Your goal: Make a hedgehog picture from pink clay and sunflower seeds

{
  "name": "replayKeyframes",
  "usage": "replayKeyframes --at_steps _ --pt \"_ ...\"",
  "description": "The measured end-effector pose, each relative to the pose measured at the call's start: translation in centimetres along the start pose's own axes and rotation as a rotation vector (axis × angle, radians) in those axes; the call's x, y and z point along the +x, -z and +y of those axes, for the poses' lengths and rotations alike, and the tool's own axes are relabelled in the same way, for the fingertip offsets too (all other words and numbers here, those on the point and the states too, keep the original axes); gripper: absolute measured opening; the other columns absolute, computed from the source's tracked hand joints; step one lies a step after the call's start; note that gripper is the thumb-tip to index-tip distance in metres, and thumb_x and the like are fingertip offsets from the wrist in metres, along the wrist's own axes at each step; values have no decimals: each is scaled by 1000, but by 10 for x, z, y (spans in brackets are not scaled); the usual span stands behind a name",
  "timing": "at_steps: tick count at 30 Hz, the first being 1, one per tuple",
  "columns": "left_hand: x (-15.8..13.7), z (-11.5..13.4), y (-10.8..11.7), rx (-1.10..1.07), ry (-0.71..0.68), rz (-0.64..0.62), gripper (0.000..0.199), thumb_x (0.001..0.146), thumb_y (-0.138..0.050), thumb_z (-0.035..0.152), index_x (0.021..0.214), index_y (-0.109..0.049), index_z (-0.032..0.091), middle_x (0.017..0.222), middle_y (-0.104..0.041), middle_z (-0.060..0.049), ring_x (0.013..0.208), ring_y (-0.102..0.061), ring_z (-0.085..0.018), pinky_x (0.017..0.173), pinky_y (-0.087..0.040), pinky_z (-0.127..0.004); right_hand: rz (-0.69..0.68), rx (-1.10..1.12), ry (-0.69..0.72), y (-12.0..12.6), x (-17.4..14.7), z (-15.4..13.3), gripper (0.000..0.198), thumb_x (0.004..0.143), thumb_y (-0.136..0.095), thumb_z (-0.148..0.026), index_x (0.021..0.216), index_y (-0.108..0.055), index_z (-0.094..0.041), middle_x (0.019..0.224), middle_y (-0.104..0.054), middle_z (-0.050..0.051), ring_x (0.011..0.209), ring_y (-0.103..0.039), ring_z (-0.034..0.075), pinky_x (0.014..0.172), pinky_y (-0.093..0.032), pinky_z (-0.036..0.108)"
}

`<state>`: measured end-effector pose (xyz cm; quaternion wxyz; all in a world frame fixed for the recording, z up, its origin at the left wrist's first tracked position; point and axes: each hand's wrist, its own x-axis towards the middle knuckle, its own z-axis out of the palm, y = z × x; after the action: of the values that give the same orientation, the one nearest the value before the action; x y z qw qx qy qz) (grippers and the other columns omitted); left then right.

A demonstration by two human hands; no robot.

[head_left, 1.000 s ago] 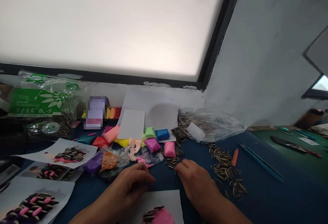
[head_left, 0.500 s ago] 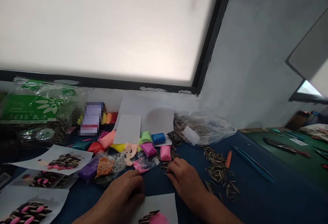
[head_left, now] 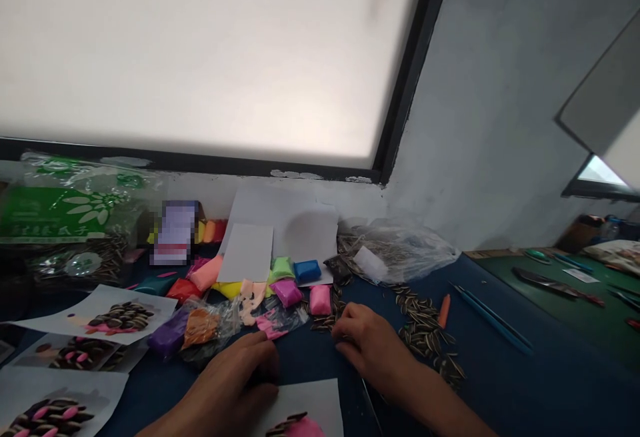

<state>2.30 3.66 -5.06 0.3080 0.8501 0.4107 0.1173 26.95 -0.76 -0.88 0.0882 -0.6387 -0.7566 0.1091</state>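
Observation:
My left hand rests at the left edge of a white sheet, its fingers loosely bent and the thumb apart from them. On that sheet sits a pink clay piece with several striped sunflower seeds at its left, cut off by the bottom of the view. My right hand is above the blue table, just right of a small group of sunflower seeds. Its fingers are pinched together; what is between them is hidden. A thin metal rod-like tool shows below the right wrist.
Colored clay packets stretch across the back. Printed pictures lie at left, near a green seed bag. To the right are a seed pile, an orange stick and blue tweezers. A clear plastic bag lies by the wall.
My right hand has shifted slightly right, and its fingers have curled in more. The thin metal tool now shows below its wrist. My left hand stays almost in place.

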Motion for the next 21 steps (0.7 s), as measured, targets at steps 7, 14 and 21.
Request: replayKeyframes --at_steps 7,14,21 --pt "5 -2 1 25 22 -8 17 67 -55 5 76 -57 20 84 -58 0 74 -56 -18 66 -38 -26 -14 -72 26 -13 1 -4 17 88 -59 -1 89 -67 -16 98 -65 7 92 -60 21 78 -45 30" --pt "4 1 2 30 -18 -9 21 69 -54 3 79 -59 21 89 -59 1 81 -58 -18 70 -41 -25 78 -48 63 -10 -2 -13 20 96 -45 -2 92 -57 -17 92 -63 6 85 -59 21 77 -44 31" --pt "5 0 -5 2 -35 40 23 67 -53 2 80 -60 20 93 -58 -2 88 -58 -20 76 -43 -28 83 172 126 -4 -15 -23 18 91 -51 -2 91 -58 -19 91 -66 4 82 -62 18 72 -42 27"
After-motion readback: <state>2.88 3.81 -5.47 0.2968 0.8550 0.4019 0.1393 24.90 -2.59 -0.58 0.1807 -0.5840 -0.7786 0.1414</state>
